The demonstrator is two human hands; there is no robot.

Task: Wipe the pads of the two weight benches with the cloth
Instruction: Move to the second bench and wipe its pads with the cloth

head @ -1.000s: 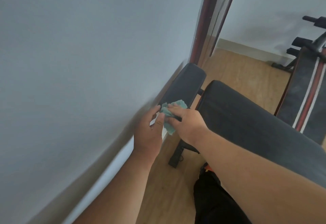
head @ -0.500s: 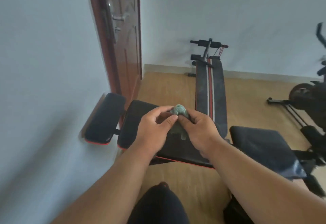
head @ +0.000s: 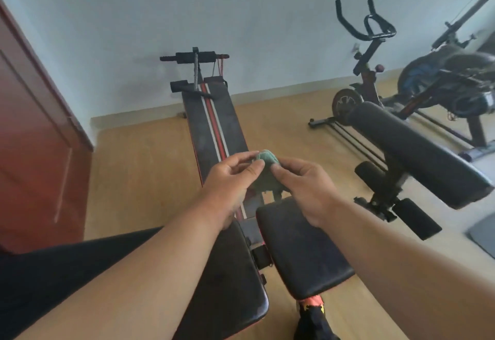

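Along the left edge stands a reddish-brown wooden door (head: 32,136) with recessed panels, set against a smooth pale wall (head: 241,18). Beside it, light wood-grain floor (head: 144,168) runs back to a long, flat sit-up bench (head: 211,120), its black pad split by red and white stripes and topped by foam-covered roller bars. Nearer, two black vinyl pads sit side by side: a broad one (head: 230,286) with a rounded, red-trimmed corner under the left forearm, and a squarish seat pad (head: 302,256), slightly dusty, under the right wrist. Above them both hands meet in the air. The left hand (head: 227,187) pinches a crumpled teal cloth (head: 265,173) between thumb and curled fingers; the right hand (head: 305,187) pinches the same soft bundle from the other side, its remaining fingers loosely bent. So the cloth hangs bunched between the two hands, clear of every pad. Further right a thick, rounded black backrest pad (head: 417,152) rises at a slant on a metal frame, and behind it stand two exercise bikes (head: 442,80) with curved black handlebars.
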